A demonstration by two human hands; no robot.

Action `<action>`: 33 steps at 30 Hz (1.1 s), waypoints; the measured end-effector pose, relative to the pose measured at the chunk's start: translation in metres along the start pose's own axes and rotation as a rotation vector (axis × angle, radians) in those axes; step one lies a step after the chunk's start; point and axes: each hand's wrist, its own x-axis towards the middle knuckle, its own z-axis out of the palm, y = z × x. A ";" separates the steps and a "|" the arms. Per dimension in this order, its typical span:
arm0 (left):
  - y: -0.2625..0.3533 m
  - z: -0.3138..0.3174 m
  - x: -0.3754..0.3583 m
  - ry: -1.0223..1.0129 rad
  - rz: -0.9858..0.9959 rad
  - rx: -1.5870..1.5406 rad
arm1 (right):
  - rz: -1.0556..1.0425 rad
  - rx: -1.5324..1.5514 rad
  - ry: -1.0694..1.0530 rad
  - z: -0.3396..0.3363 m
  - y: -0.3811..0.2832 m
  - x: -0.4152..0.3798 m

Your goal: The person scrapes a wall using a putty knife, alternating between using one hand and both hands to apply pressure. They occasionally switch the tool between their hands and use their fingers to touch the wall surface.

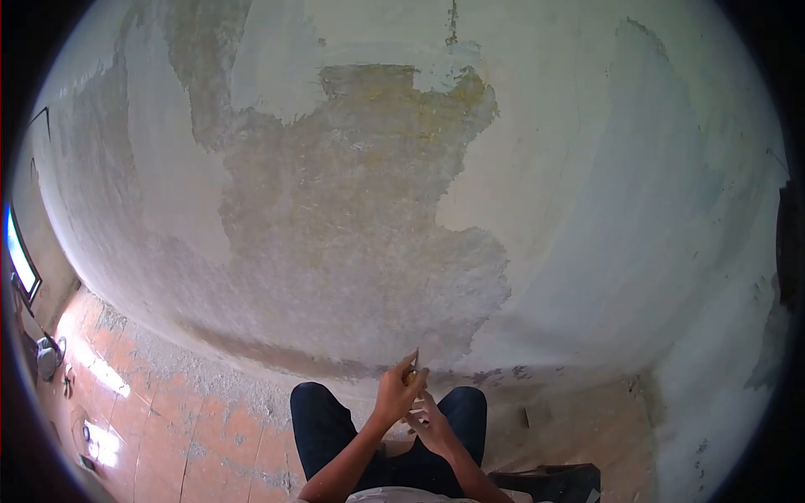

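Observation:
In front of the wall [335,193], near its foot, my left hand [397,392] is closed around a thin blade-like tool [417,357]. Only a narrow strip of the tool stands up past my fingers, so its kind cannot be made out. Just below and to the right, my right hand [431,421] is close against the left one, fingers stretched and a little apart, with nothing visible in it. The wall has a large rough grey-brown bare patch, bordered by smoother pale coating with ragged edges.
My knees, in dark trousers [320,419], are bent close to the wall. Grey crumbs and dust lie on the orange tile floor [168,436] along the wall base. A dark box-like object [549,484] stands at lower right. Several small items lie at far left, below a bright window [23,256].

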 end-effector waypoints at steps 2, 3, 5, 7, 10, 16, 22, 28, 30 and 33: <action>-0.007 0.003 0.003 0.126 0.118 -0.005 | -0.001 0.123 -0.004 0.004 -0.004 0.010; 0.000 0.002 0.004 0.124 0.125 -0.003 | -0.016 0.191 0.004 0.006 -0.006 0.015; 0.016 0.001 0.003 0.085 0.103 -0.278 | -0.035 0.258 0.021 0.011 0.001 0.029; 0.012 -0.001 0.003 0.055 0.102 -0.198 | -0.325 0.152 0.108 0.017 0.004 0.042; -0.003 0.002 0.004 0.062 0.044 -0.176 | -0.310 -0.121 0.194 0.013 -0.039 0.024; -0.006 -0.014 -0.008 0.033 0.390 0.032 | -0.294 -0.270 0.424 0.010 -0.087 0.006; 0.012 -0.030 -0.028 -0.064 0.398 0.009 | -0.327 -0.338 0.448 0.006 -0.124 -0.010; 0.047 -0.051 -0.046 -0.103 0.401 -0.145 | -0.421 -0.317 0.555 -0.005 -0.119 -0.001; 0.048 -0.062 -0.050 -0.048 0.401 -0.135 | -0.324 -0.315 0.543 -0.018 -0.128 -0.001; 0.057 -0.082 -0.053 0.090 0.464 -0.048 | -0.291 -0.332 0.600 -0.045 -0.157 0.014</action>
